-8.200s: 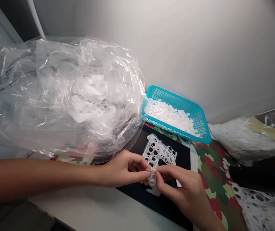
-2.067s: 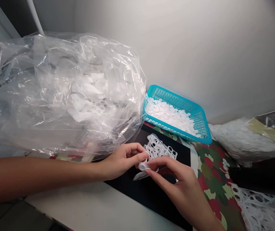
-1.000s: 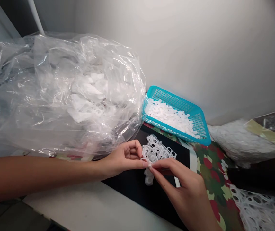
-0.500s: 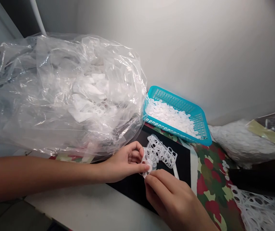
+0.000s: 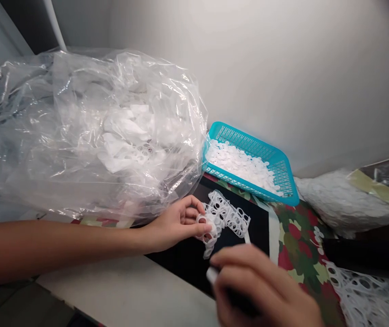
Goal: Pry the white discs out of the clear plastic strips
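One wht, round-holed sheet (image 5: pixel 214 230) pinched in L grip (image 5: pixel 177 224); R grip (image 5: pixel 261 286) blurred, can't tell.

The ring strip (image 5: pixel 214 229) is thin, translucent white plastic, a small lattice of round openings edged by narrow rims. It is pinched near one end between thumb and fingers of the left hand (image 5: pixel 172 227), tilted above the black mat (image 5: pixel 187 265) — its narrow lower tail hanging toward the near side. Whether it joins the lattice behind it cannot be told. A small white piece (image 5: pixel 211 275) shows at the right hand's (image 5: pixel 266 286) fingertips — too blurred to read its shape.
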A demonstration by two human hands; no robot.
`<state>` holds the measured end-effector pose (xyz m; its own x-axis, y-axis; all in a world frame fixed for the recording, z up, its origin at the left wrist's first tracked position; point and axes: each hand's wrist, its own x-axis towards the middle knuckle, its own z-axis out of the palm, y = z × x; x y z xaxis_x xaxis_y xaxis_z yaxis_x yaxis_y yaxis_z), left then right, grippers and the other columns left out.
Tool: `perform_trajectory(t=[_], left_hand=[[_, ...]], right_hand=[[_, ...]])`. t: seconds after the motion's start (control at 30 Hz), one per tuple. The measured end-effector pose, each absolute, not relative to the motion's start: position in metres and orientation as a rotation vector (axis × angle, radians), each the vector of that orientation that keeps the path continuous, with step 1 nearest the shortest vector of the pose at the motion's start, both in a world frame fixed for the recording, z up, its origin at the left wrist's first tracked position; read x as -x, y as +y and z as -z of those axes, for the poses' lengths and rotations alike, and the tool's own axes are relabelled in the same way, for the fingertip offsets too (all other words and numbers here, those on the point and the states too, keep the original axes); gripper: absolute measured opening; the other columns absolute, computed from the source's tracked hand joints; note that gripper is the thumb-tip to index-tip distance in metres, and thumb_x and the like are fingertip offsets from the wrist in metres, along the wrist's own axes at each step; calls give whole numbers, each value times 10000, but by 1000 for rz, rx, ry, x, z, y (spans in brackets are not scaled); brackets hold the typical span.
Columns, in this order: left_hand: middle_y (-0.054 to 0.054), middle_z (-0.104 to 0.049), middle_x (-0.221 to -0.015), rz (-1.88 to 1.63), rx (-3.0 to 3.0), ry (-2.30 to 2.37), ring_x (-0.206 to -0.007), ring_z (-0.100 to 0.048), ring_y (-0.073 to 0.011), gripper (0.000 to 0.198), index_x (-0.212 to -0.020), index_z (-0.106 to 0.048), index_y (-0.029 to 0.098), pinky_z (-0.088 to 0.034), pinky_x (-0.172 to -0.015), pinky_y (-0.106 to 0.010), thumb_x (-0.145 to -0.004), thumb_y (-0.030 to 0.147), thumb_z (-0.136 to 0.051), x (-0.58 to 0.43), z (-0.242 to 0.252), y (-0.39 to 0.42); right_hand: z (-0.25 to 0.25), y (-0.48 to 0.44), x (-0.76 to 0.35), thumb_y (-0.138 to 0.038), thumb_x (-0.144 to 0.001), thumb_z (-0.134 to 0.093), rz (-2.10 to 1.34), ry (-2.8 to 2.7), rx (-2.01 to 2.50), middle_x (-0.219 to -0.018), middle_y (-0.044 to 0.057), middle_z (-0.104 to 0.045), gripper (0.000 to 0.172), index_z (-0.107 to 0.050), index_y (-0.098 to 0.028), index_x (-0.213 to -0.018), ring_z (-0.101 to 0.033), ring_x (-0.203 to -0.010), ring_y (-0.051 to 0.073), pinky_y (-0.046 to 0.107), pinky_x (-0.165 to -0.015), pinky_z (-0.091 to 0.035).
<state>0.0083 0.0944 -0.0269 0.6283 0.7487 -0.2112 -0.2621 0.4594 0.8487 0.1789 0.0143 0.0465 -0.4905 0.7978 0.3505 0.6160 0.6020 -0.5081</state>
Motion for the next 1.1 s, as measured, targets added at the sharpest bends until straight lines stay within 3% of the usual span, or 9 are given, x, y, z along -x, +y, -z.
perform_trajectory(t=[0.07, 0.17, 0.33, 0.53, 0.63, 0.77, 0.93, 1.1], left_hand=[[40, -614, -780, -654, -903, 629, -729, -622, -74, 322, -889, -436, 169, -498, -713, -215, -743, 133, -721, -8, 27, 94], [45, -610, -787, -639, -924, 605, -734, -607, -66, 335, -919, -451, 173, -493, -740, -221, -734, 111, -723, -7, 28, 93], [29, -634, -774, -635, -898, 585, -725, -632, -90, 325, -922, -446, 172, -501, -730, -248, -744, 124, -713, -6, 28, 93], [29, -639, -764, -634, -889, 597, -710, -636, -98, 319, -909, -428, 173, -494, -709, -253, -753, 137, -704, -6, 25, 91], [39, -617, -763, -623, -927, 602, -700, -607, -84, 309, -900, -428, 175, -474, -699, -240, -755, 141, -699, -6, 24, 90], [37, -592, -775, -615, -1038, 584, -695, -546, -74, 281, -878, -411, 177, -429, -684, -228, -769, 125, -665, -6, 24, 90], [71, -498, -701, -618, -1102, 561, -625, -444, -58, 259, -833, -382, 186, -355, -620, -203, -749, 50, -586, -5, 22, 90], [64, -460, -703, -621, -1066, 560, -616, -402, -58, 257, -795, -348, 192, -326, -587, -202, -738, 83, -574, -5, 24, 91]], right_hand=[[-45, 26, -187, -53, -826, -568, -234, -2181, 1231, -926, 40, -657, 162, -565, -202, -890, -640, -802, 139, 221, -765, -509], [-33, 39, -194, -79, -866, -558, -176, -2184, 1313, -870, 22, -645, 148, -573, -191, -962, -629, -766, 122, 216, -763, -498], [-23, 42, -192, -87, -912, -504, -322, -2263, 1266, -982, 37, -663, 248, -579, -207, -1116, -641, -851, 127, 200, -744, -502], [-33, 40, -188, -127, -903, -514, -791, -2097, 1338, -993, 44, -667, 202, -639, -217, -1033, -651, -865, 146, 209, -748, -538], [-33, 42, -188, -184, -886, -567, -858, -2003, 1416, -880, 11, -682, 109, -663, -227, -917, -655, -777, 143, 202, -679, -541], [-31, 44, -189, -197, -899, -543, -934, -1956, 1500, -817, -18, -689, 134, -666, -229, -855, -653, -712, 120, 177, -635, -521], [-31, 46, -192, -226, -846, -603, -874, -1787, 1552, -809, -21, -692, 58, -656, -218, -825, -659, -705, 123, 166, -644, -546], [-31, 51, -202, -229, -805, -648, -691, -1744, 1610, -776, -25, -690, 18, -664, -223, -809, -665, -673, 122, 169, -631, -559]])
